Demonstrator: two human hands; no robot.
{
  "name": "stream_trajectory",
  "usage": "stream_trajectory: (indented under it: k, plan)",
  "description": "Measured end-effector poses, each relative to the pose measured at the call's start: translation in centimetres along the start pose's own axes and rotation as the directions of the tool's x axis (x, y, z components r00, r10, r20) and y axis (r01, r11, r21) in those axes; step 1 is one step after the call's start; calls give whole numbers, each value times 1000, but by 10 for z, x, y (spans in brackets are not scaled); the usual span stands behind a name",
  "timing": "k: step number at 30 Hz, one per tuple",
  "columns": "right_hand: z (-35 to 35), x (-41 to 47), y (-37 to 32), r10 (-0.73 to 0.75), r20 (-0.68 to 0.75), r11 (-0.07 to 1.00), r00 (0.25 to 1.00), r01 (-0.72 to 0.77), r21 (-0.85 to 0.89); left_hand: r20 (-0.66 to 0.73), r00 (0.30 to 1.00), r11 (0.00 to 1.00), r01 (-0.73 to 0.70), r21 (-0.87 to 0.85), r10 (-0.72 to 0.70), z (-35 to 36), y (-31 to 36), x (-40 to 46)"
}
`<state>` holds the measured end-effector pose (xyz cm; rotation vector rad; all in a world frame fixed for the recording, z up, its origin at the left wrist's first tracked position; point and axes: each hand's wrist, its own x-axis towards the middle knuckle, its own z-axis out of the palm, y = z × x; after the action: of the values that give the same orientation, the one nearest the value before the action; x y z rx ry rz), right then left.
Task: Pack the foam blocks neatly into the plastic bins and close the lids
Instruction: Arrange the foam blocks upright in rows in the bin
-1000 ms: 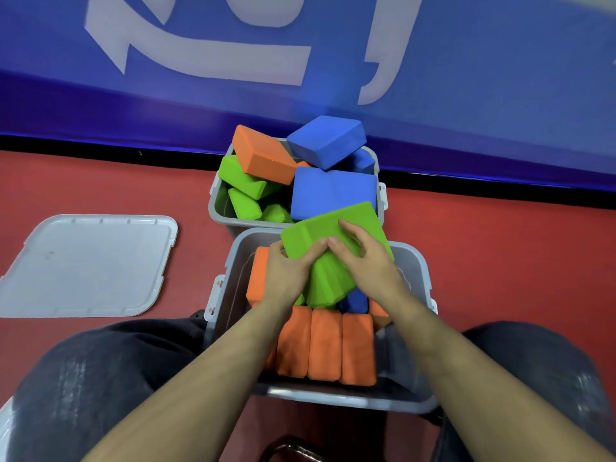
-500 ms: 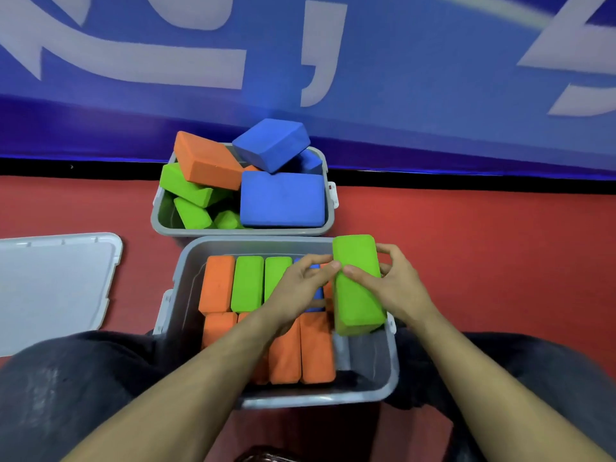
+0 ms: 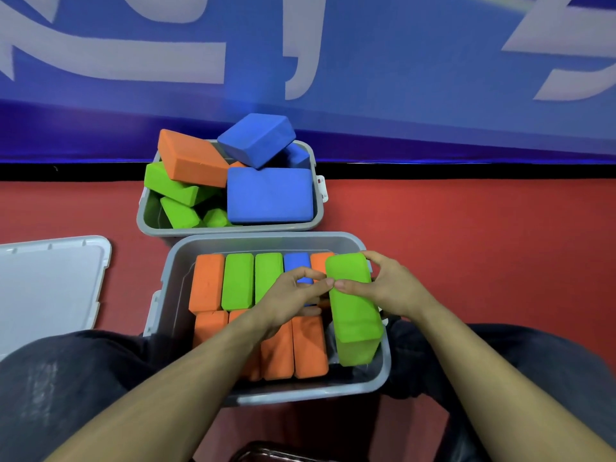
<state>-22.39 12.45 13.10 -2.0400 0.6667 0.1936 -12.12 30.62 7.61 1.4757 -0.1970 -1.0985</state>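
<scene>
Both of my hands grip one green block (image 3: 353, 308) on edge at the near bin (image 3: 160, 315) right wall: left hand (image 3: 293, 295) fingertips, right hand (image 3: 390, 288) wrapped around.

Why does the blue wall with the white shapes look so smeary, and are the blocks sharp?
Head view: the blue wall and its white shapes are soft and streaked, probably motion blur; the wide lens bows the black floor strip; the green block in both hands and the near bin look reasonably sharp, evenly lit, without harsh glare.
</scene>
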Motion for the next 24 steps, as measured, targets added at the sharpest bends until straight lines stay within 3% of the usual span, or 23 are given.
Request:
stream_trajectory:
  k: [10, 24]
  plan:
    - [-2, -4, 3, 75, 155, 985, 985, -97, 142, 5, 1000, 999, 16, 44, -16, 2, 0, 1]
    - [13, 11, 38, 257, 235, 934, 937, -303, 188, 9, 994, 990, 111, 90, -112, 1, -33, 20]
